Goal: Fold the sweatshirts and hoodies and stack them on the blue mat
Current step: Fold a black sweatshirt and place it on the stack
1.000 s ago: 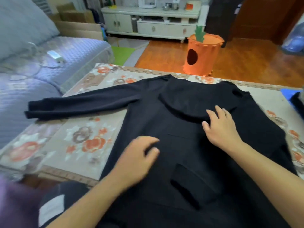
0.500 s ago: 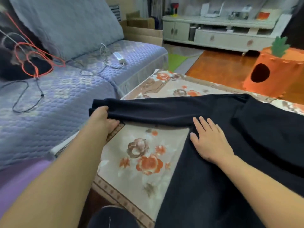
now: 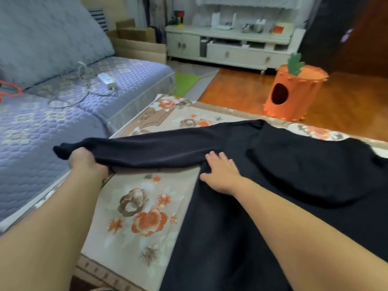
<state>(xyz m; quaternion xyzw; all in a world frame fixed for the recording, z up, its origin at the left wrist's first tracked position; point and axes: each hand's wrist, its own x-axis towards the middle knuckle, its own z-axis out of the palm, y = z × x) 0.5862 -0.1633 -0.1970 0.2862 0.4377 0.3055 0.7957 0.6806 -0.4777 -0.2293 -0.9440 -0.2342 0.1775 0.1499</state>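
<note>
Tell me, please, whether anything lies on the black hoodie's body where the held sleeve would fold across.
Only the right hand, pressed flat near the shoulder. The left hand grips the sleeve near its cuff, and the rest of the black hoodie looks bare.

Black hoodie (image 3: pixel 283 185), orange-floral cloth (image 3: pixel 142 217), purple sofa (image 3: pixel 42 127)

Black hoodie (image 3: pixel 273 185) on floral cloth (image 3: pixel 134 206), sleeve cuff in left hand (image 3: pixel 86 160), right hand (image 3: pixel 220 173) flat.

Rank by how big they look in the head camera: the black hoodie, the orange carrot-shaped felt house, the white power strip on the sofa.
1. Black hoodie, though nearest the camera.
2. Orange carrot-shaped felt house.
3. White power strip.
</note>
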